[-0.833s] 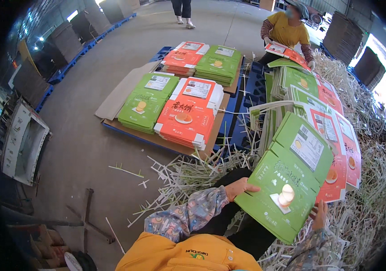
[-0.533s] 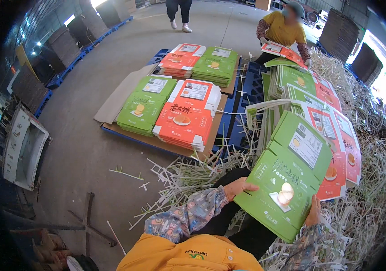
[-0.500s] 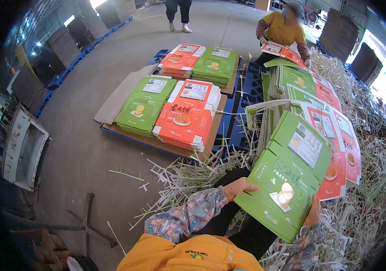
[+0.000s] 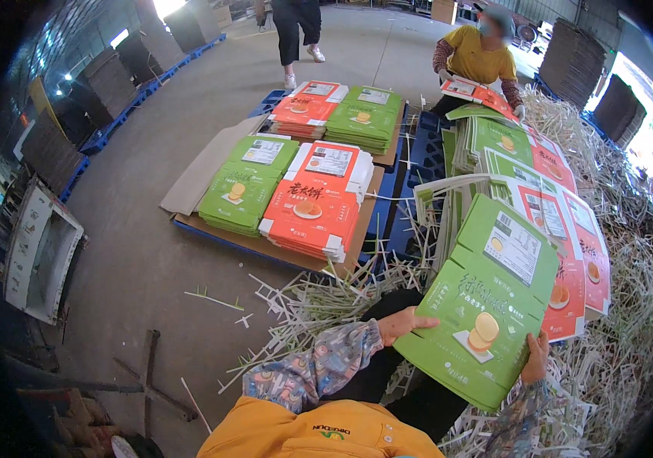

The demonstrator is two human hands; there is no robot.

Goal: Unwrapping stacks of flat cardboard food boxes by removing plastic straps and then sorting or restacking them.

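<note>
A flat green printed carton sheet (image 4: 456, 286) is held tilted over my lap, with a white label panel and a picture of round cakes on it. My left hand (image 4: 401, 324) grips its left edge, one finger lying on the printed face. At the lower right edge my right hand (image 4: 535, 357) has its fingers on the front and the rest of the hand partly hidden. Just beyond the sheet lean several red carton sheets (image 4: 570, 278) and green carton sheets (image 4: 503, 141), fanned out in a pile.
Neat stacks of green cartons (image 4: 246, 183) and red cartons (image 4: 317, 200) lie on cardboard over a blue pallet (image 4: 380, 221). White and green paper scraps (image 4: 616, 336) heap up at right. A co-worker (image 4: 480, 57) holds a red sheet; another person (image 4: 296, 34) stands behind. A metal cross-shaped stand (image 4: 148, 382) is at lower left.
The green sheet has shifted slightly left and down in my hands, its glare gone. The person at the back has stepped nearer to the stacks.
</note>
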